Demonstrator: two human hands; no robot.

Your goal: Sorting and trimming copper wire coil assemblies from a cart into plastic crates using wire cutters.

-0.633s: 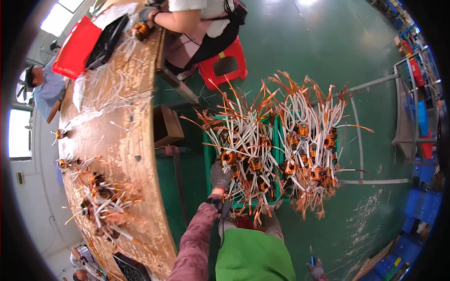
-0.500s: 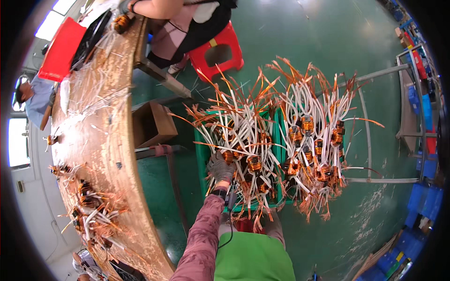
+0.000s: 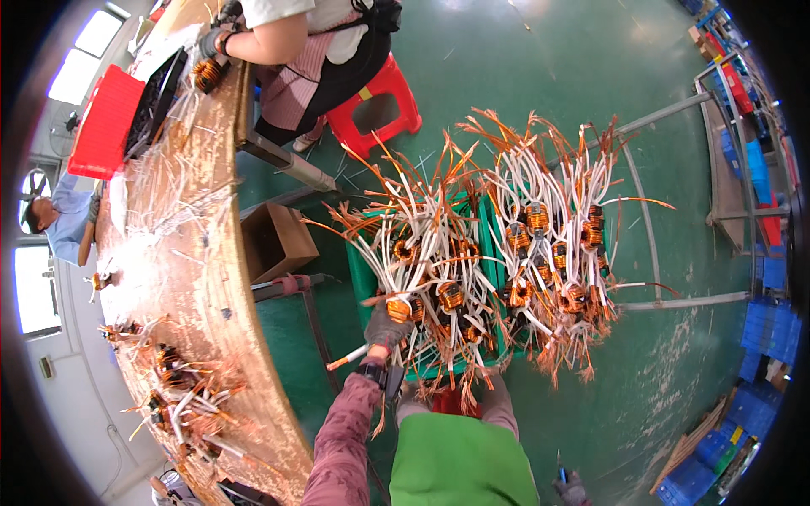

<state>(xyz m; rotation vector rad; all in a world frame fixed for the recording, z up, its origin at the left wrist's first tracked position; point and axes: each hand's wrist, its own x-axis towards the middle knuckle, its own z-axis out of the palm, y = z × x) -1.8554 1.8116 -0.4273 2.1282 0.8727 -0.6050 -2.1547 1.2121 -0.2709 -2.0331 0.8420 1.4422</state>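
My left hand (image 3: 388, 327), in a grey glove, is closed on a copper-wound coil (image 3: 400, 309) at the near left of a green crate (image 3: 361, 268). White-sleeved leads with bare copper ends stick out around it; one sleeved lead (image 3: 348, 357) juts out left of my wrist. More coils (image 3: 450, 295) lie tangled in that crate. To its right, a second green crate (image 3: 496, 244) is heaped with similar coils (image 3: 537, 218). My right hand (image 3: 574, 489), also gloved, shows at the lower edge, closed around a thin, pointed, bluish tool (image 3: 560, 465).
Along the left runs a worn wooden bench (image 3: 202, 278) carrying loose coils (image 3: 169, 363) and wire scraps. A co-worker (image 3: 278, 38) sits by a red stool (image 3: 380, 110); another person (image 3: 63, 215) is across the bench. A cardboard box (image 3: 283, 240) and metal frame (image 3: 658, 211) flank the crates.
My left hand has drawn slightly toward me and left, with a coil now raised in its fingers. My right hand has come into view at the lower edge.
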